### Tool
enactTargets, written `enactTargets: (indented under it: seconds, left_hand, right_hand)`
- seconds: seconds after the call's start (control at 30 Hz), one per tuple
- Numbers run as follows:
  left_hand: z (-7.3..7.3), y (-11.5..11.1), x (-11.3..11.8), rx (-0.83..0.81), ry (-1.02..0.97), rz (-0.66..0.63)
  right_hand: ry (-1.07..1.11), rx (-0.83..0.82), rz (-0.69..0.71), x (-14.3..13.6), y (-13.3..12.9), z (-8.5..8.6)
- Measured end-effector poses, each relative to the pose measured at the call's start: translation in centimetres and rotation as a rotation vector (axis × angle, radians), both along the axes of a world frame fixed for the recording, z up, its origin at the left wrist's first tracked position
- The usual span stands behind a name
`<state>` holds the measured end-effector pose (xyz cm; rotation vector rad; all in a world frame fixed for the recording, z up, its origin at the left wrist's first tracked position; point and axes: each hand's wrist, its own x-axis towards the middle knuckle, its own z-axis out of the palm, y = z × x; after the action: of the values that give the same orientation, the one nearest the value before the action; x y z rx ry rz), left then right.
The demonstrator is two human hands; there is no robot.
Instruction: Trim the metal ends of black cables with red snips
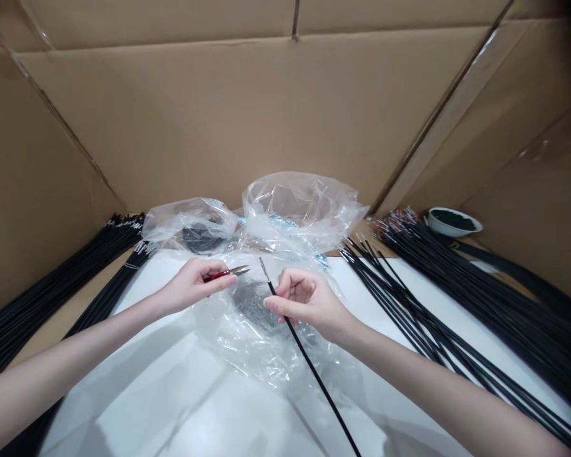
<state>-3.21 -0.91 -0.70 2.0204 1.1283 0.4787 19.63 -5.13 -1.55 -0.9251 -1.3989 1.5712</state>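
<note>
White surface (137, 362), cardboard walls (195, 114) around. Red-handled scissors (228, 273) gripped in left hand (196, 284), blades slightly apart. Black cable (309, 362) pinched between right hand's (309, 301) thumb and fingers, pale tip up, near blades, above clear plastic (247, 349).

Plastic bags (297, 209) and black cables (485, 304) lie on a white surface (143, 393).

held cable (315, 372) cut off below, central bag's (247, 358) contents unclear
</note>
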Motion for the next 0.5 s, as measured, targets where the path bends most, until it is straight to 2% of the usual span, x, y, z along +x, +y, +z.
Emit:
enactTargets:
  seconds: [0.1,0.23,0.37,0.43,0.5]
  left_hand:
    - [0.1,-0.3,-0.5,0.047,0.0,0.019]
    - [0.3,0.1,-2.6,0.115,-0.001,0.166]
    - [0.3,0.8,-6.7,0.153,0.01,0.311]
    - [0.1,0.6,-9.1,0.172,0.055,0.427]
    - [-0.1,0.1,-11.3,0.185,0.061,0.474]
  right_hand:
    - [-0.053,0.059,-0.071,0.4,0.1,0.3]
    - [-0.089,0.189,-0.264,2.3,1.2,1.0]
    - [-0.041,0.261,-0.474,6.1,3.5,2.9]
    - [-0.034,0.287,-0.644,8.5,4.6,4.3]
    - [-0.129,0.297,-0.804,11.0,5.3,5.7]
